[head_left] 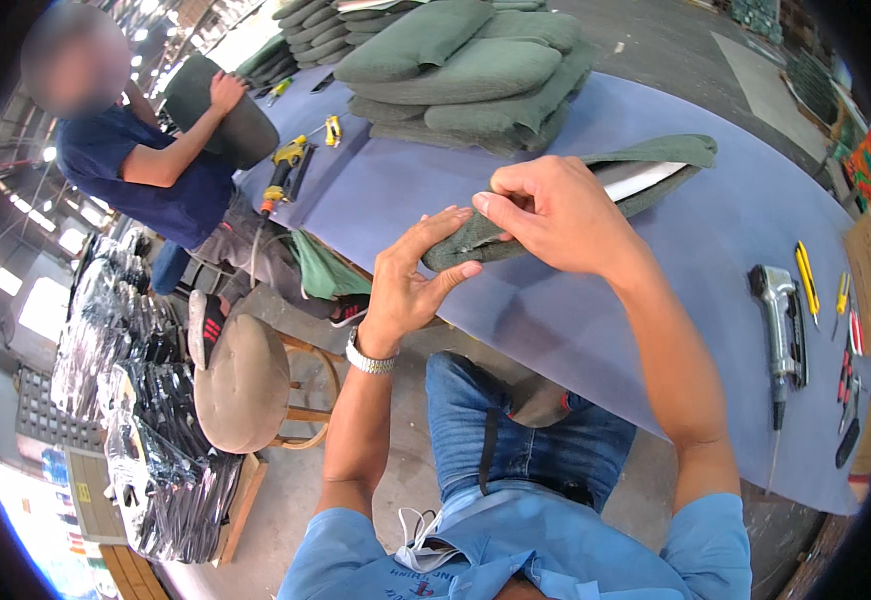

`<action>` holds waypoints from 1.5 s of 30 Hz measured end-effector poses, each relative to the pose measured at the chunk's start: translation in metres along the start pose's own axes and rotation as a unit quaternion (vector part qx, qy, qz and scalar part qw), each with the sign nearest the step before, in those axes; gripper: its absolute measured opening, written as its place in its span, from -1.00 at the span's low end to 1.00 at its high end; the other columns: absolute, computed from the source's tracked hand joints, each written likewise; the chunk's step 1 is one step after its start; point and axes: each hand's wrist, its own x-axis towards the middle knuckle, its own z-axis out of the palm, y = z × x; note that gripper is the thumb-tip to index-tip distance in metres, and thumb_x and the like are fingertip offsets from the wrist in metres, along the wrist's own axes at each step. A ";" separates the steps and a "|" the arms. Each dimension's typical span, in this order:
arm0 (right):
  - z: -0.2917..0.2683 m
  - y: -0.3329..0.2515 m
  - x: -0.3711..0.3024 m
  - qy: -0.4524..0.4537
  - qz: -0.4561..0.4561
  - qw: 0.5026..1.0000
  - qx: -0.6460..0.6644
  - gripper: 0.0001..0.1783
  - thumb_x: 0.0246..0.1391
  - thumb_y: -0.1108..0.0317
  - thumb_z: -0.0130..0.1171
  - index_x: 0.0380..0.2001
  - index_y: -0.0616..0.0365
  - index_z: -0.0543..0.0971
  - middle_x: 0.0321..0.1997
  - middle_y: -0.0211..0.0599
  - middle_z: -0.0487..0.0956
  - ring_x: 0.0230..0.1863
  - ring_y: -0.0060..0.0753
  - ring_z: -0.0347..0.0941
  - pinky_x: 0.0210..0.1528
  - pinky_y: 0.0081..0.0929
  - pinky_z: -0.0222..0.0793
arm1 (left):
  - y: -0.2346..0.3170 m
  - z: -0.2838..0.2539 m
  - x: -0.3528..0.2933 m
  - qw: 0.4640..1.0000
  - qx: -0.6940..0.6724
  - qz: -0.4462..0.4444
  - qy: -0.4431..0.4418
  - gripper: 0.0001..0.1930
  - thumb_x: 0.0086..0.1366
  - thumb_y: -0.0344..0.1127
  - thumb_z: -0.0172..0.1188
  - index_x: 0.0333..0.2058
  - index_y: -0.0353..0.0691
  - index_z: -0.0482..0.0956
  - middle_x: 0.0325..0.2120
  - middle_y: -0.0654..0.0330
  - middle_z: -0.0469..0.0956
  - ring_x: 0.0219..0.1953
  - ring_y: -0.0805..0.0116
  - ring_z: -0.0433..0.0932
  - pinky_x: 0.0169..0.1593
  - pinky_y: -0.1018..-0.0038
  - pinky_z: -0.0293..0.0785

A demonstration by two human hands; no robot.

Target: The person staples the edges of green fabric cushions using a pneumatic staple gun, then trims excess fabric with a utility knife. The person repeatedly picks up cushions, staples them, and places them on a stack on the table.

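Note:
A dark green fabric-covered cushion (pixel 694 150) is held at a slant over the blue-grey table (pixel 616 330). White padding (pixel 646 178) shows through a long gap along its side. My left hand (pixel 411 280), with a metal watch on the wrist, grips the cushion's near left end between thumb and fingers. Just beside it, my right hand (pixel 561 215) is closed with thumb and fingers pinching the green fabric edge. The right palm's inner side is hidden.
Folded green cushions (pixel 456 85) are stacked at the table's back. A grey air stapler (pixel 778 310) and yellow-handled tools (pixel 807 280) lie at right. At left, a co-worker holds a dark panel (pixel 218 112) near a yellow staple gun (pixel 281 175). A beige-padded stool (pixel 241 385) stands below.

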 end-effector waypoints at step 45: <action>0.059 0.053 0.127 -0.129 -0.315 0.889 -0.306 -0.81 0.22 0.21 0.20 -0.19 0.03 0.63 -0.29 -0.27 0.71 -0.21 -0.12 0.69 -0.23 -0.10 0.59 | -0.052 -0.049 0.035 0.986 0.029 -0.155 -0.051 -0.43 0.43 -0.16 0.29 0.29 -0.32 0.42 0.15 -0.03 0.58 0.18 0.20 0.57 0.18 0.23 0.57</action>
